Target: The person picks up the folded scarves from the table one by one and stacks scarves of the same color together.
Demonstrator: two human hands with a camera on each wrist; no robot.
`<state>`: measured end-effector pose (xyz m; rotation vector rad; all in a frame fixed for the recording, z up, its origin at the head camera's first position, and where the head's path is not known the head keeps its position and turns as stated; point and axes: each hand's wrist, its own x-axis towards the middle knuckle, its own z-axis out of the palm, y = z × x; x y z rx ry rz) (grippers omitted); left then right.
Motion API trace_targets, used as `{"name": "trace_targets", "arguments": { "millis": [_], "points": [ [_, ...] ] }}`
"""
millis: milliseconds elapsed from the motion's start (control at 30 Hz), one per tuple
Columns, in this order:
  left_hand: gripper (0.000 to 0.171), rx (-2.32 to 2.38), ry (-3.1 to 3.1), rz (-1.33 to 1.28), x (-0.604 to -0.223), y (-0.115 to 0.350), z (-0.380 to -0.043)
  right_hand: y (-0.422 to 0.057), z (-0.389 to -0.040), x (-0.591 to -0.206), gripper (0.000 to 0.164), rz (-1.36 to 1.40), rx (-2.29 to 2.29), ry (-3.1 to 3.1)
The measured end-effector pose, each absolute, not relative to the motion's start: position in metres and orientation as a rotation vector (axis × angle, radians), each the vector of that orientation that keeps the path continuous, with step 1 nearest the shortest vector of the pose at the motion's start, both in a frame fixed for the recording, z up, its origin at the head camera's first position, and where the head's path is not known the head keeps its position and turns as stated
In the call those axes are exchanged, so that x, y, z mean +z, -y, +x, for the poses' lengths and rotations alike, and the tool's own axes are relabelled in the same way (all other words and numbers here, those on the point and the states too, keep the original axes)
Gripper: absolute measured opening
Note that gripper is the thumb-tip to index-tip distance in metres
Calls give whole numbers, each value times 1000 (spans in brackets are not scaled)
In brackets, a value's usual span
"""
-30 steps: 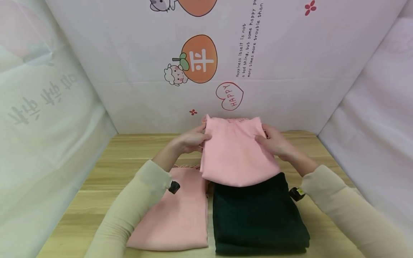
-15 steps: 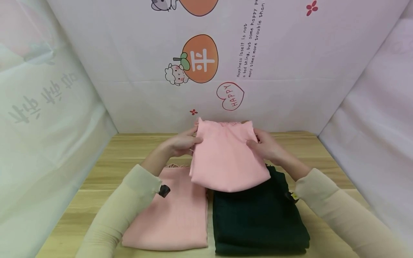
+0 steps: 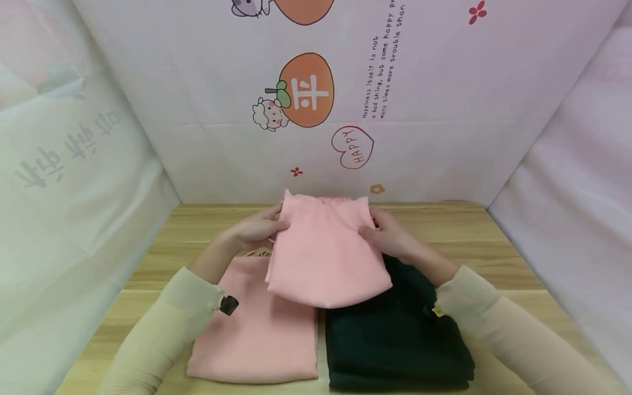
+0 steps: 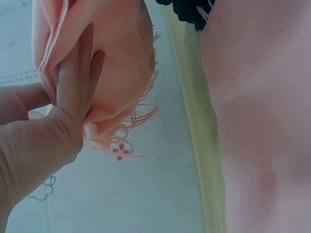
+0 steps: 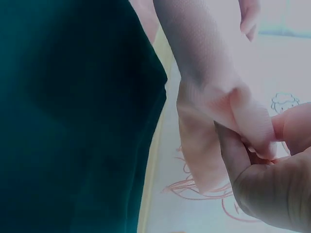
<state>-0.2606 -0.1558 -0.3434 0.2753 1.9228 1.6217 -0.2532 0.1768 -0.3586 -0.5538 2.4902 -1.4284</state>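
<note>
A folded pink scarf [image 3: 326, 252] with a fringed edge hangs between both hands, tilted, above the table. The left hand [image 3: 257, 226] grips its left edge, thumb on the near face and fingers behind. On the opposite edge the right hand [image 3: 392, 233] pinches the cloth the same way. In the left wrist view, fringe strands dangle below the scarf [image 4: 121, 63]. Underneath at left lies a second folded pink scarf [image 3: 257, 340], its far part overlapped by the held one. Beside it on the right is a folded dark green cloth [image 3: 395, 334], partly covered from view.
The wooden table [image 3: 173, 241] is bounded by a white printed backdrop [image 3: 434, 148] at the back and white sheets at both sides. A narrow gap separates the two cloths lying on the table. Small black cameras [image 3: 229, 305] sit at the wrists.
Both hands have carried the fringed pink scarf leftward and slightly nearer, from above the green cloth to over the gap and the other pink scarf. The grips look unchanged.
</note>
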Motion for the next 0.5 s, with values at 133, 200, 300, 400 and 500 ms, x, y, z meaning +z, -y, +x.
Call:
{"name": "trace_targets", "arguments": {
  "millis": [133, 200, 300, 400, 500],
  "points": [
    [72, 1619, -1922, 276, -344, 173, -251, -163, -248, -362, 47, -593, -1435, -2471],
    [71, 1623, -1913, 279, -344, 181, -247, -157, -245, -362, 46, -615, -1437, -2460],
    [71, 1604, -1926, 286, -344, 192, -241, -148, -242, -363, 45, -654, -1428, -2442],
    [71, 1583, -1950, 281, -344, 202, -235, -140, -240, -367, 45, -675, -1428, -2413],
    [71, 1579, -1964, 258, -345, 211, -228, -132, -237, -371, 45, -683, -1435, -2363]
  ]
}}
